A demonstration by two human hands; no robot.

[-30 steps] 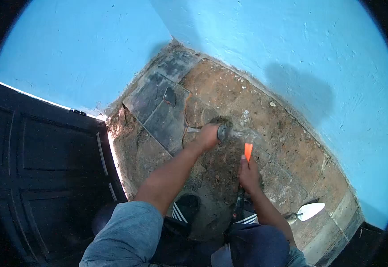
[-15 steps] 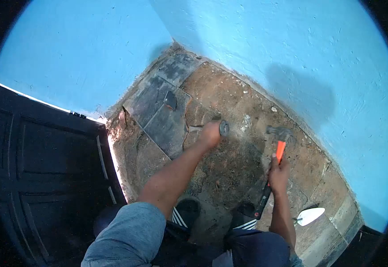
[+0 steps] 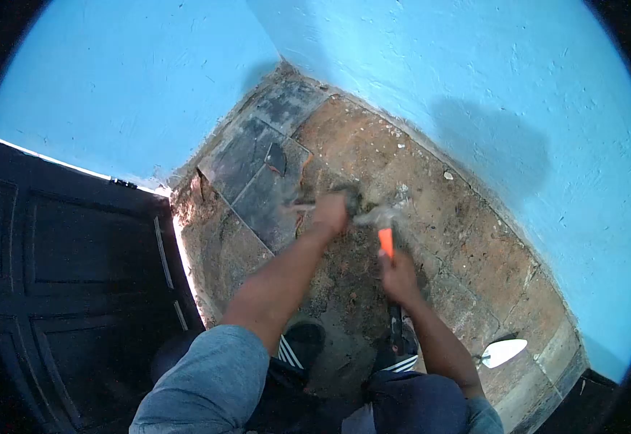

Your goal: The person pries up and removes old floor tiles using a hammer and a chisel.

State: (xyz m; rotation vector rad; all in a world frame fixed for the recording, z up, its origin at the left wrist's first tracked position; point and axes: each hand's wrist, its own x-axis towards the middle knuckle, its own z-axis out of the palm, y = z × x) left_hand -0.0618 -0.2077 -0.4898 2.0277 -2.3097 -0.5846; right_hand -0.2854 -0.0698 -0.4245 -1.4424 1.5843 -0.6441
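My left hand point(image 3: 331, 214) is closed around a chisel point(image 3: 301, 207), whose blurred blade lies along the broken edge of a dark grey floor tile point(image 3: 265, 211). The back end of its handle shows on the right side of the fist. My right hand point(image 3: 400, 278) grips a claw hammer point(image 3: 386, 243) with an orange and black handle. The hammer's head, smeared by motion, is right by the chisel's back end. A loose broken piece of tile point(image 3: 275, 158) rests on the tiles beyond my left hand.
Bare brown mortar point(image 3: 362, 145) covers the floor right of the tiles. A trowel point(image 3: 504, 353) lies at the lower right. Blue walls point(image 3: 431, 65) meet at the far corner, and a black panelled door point(image 3: 91, 253) stands at left. My sandals point(image 3: 304, 343) are below my hands.
My right hand has swung the hammer left, from over the bare mortar to the chisel's end. My left hand and the chisel have shifted slightly left.
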